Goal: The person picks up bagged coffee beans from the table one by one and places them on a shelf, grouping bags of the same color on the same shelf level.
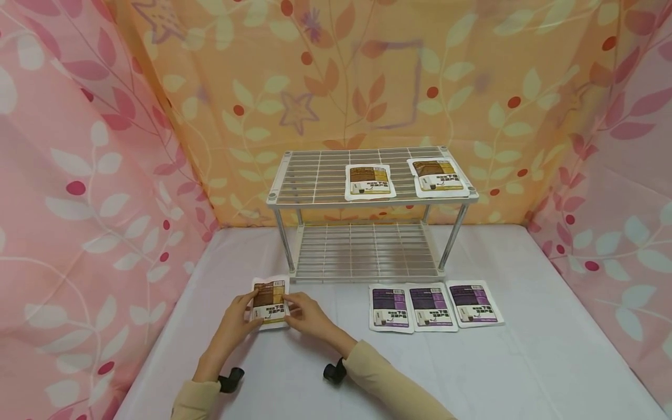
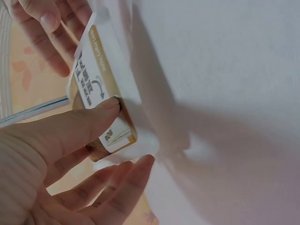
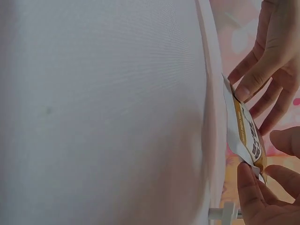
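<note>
A flat white coffee packet (image 1: 270, 303) with a brown and yellow label is held between both hands, left of centre, in front of the rack. My left hand (image 1: 236, 321) grips its left side, with the thumb on the printed face in the left wrist view. On the opposite edge, the fingertips of my right hand (image 1: 310, 318) pinch the packet, as the right wrist view shows near the right hand (image 3: 274, 192). The packet (image 2: 101, 89) looks tilted in the left wrist view. Whether its lower edge touches the table cannot be told.
A white two-tier wire rack (image 1: 310, 175) stands at the back. Its upper shelf bears two brown-labelled packets, one (image 1: 370, 182) beside another (image 1: 438, 177). Three purple-labelled packets (image 1: 433, 307) lie in a row on the white tablecloth (image 1: 420, 373), right of my hands.
</note>
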`<state>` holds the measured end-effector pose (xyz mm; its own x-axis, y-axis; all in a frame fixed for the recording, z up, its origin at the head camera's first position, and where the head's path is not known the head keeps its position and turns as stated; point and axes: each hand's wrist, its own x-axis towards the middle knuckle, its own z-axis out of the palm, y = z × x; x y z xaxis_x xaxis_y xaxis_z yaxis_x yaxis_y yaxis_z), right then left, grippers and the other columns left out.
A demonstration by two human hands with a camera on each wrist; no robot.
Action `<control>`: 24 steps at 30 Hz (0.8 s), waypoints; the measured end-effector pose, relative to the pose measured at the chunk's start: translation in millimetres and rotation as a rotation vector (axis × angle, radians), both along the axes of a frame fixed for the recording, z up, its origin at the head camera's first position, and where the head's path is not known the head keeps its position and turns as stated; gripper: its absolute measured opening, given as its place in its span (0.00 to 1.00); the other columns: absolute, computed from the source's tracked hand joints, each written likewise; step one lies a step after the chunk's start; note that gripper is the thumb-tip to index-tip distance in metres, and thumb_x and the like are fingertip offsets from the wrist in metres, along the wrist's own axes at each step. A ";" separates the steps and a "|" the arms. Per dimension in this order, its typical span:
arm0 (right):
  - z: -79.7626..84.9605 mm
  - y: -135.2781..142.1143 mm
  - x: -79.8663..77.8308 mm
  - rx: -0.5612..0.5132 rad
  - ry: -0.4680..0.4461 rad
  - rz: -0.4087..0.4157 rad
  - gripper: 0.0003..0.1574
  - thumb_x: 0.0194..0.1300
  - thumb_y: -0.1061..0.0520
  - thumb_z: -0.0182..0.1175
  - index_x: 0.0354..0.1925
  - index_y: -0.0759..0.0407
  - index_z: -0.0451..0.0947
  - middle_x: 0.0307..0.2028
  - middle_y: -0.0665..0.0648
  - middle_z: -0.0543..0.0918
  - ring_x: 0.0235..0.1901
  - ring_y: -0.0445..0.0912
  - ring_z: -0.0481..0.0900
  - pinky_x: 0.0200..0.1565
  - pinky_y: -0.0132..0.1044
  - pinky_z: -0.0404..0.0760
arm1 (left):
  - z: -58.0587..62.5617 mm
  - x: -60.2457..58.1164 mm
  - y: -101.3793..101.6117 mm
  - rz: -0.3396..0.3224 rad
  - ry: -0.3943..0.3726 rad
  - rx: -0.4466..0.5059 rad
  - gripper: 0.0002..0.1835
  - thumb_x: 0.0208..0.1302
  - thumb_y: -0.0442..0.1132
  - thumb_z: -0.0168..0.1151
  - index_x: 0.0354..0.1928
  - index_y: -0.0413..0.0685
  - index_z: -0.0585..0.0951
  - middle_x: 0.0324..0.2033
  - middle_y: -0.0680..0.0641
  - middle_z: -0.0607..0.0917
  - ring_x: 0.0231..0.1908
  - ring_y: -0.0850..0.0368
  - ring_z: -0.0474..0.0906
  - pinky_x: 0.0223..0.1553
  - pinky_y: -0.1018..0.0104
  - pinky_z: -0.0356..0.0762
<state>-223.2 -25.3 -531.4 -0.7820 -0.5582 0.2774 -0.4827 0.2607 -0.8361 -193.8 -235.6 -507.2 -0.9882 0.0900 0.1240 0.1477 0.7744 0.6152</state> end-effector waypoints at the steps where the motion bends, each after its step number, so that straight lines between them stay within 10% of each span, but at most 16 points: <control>1: 1.2 0.7 0.5 -0.001 0.010 -0.007 0.32 0.59 0.65 0.60 0.61 0.70 0.65 0.54 0.67 0.72 0.47 0.54 0.79 0.46 0.26 0.78 | -0.1 0.0 0.8 -0.004 0.016 0.004 0.38 0.50 0.29 0.68 0.64 0.34 0.64 0.54 0.30 0.71 0.46 0.39 0.75 0.41 0.52 0.79; 24: 12.5 27.9 0.3 -0.010 0.192 -0.123 0.35 0.57 0.69 0.60 0.62 0.68 0.65 0.57 0.64 0.69 0.52 0.52 0.75 0.43 0.32 0.81 | 8.2 2.9 28.7 -0.052 0.206 0.153 0.39 0.48 0.24 0.68 0.65 0.42 0.66 0.58 0.36 0.68 0.47 0.43 0.73 0.40 0.56 0.81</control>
<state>-222.9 2.6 -518.9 -0.7766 -0.4583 0.4323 -0.5979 0.3201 -0.7349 -190.9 -206.9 -499.0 -0.9352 0.1047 0.3384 0.3194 0.6625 0.6775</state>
